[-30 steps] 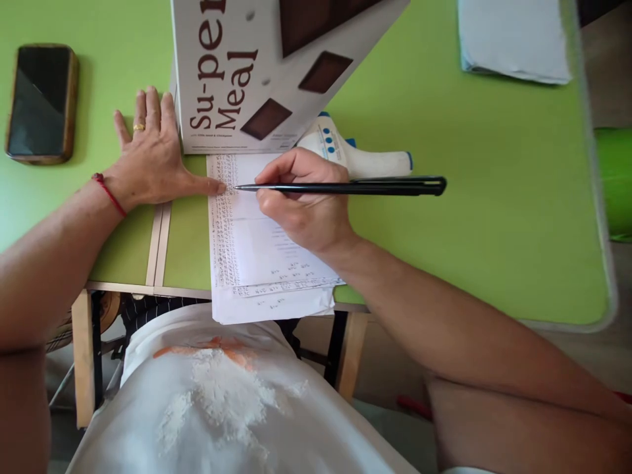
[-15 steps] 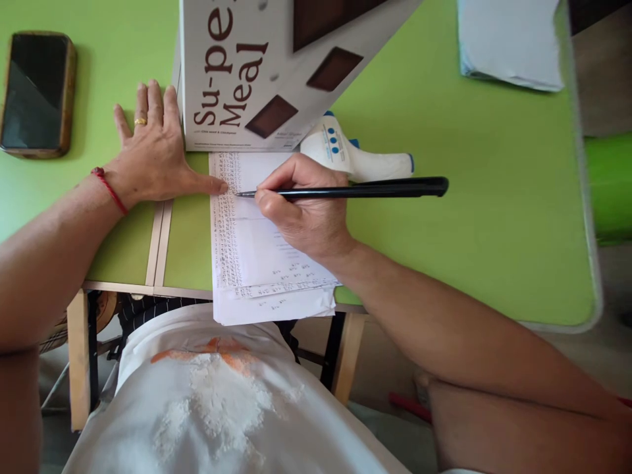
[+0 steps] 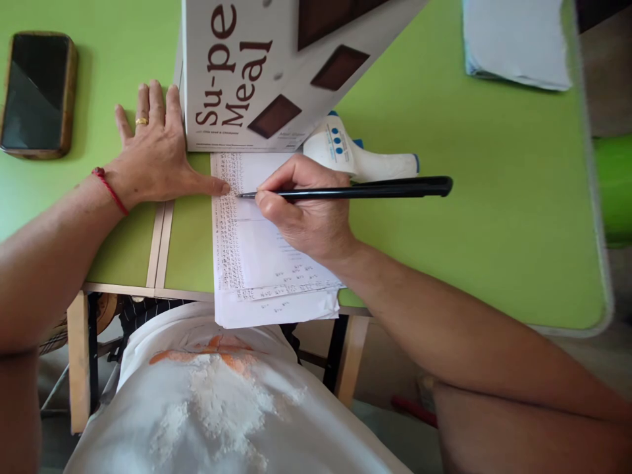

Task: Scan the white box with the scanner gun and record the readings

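Observation:
My right hand (image 3: 309, 207) is closed around a black pen (image 3: 395, 187), with the tip at the handwritten columns on a stack of paper (image 3: 257, 243). Small dense writing runs down the left side of the top sheet, and more marks stand near its lower edge. My left hand (image 3: 153, 148) lies flat with its fingers spread on the green table, its thumb stretched onto the paper's left edge close to the pen tip. A ring and a red string bracelet are on that hand and wrist. A white box (image 3: 237, 85) printed "Su-pe Meal" covers the paper's far end.
A white and blue infrared thermometer (image 3: 345, 155) lies just beyond my right hand. At the far left rests a phone (image 3: 37, 95) in a brown case. A white folded bundle (image 3: 516, 43) sits at the far right of the green table (image 3: 484, 230).
The view has shifted very slightly, so the things at the right sit a little further right. Both hands keep their places on the paper and table.

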The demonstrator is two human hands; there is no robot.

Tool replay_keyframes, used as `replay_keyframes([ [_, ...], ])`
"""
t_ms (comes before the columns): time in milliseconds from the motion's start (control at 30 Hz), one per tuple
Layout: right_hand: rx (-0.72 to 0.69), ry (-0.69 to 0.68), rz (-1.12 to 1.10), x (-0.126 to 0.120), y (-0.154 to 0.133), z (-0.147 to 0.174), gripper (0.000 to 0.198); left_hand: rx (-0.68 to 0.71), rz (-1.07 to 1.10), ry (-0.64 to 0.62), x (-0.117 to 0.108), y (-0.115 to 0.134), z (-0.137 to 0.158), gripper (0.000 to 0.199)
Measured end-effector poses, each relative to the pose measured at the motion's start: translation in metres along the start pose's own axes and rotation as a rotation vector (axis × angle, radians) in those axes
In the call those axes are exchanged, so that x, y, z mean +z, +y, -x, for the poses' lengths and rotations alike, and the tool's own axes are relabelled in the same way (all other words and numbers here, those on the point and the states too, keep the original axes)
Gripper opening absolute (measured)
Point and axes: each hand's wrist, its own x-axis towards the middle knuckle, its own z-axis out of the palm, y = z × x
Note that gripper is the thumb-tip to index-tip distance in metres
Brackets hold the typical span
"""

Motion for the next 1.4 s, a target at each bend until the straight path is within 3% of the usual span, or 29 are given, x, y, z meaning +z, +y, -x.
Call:
replay_keyframes([
  [433,0.069,-0.041,0.036,-0.0017,-0.0050,-0.0013,0.018,-0.016,-0.038,-0.006,-0.0008,-0.0002,0.0004,0.148],
  [1133,0.063,-0.029,-0.001,-0.0020,-0.0005,-0.0005,0.020,0.043,0.032,0.009,-0.0007,-0.0009,0.0016,0.149],
  [1400,0.075,-0.013,0.040,-0.0029,-0.0026,-0.0012,0.022,-0.024,-0.051,0.009,-0.0012,0.0012,-0.0005,0.150],
])
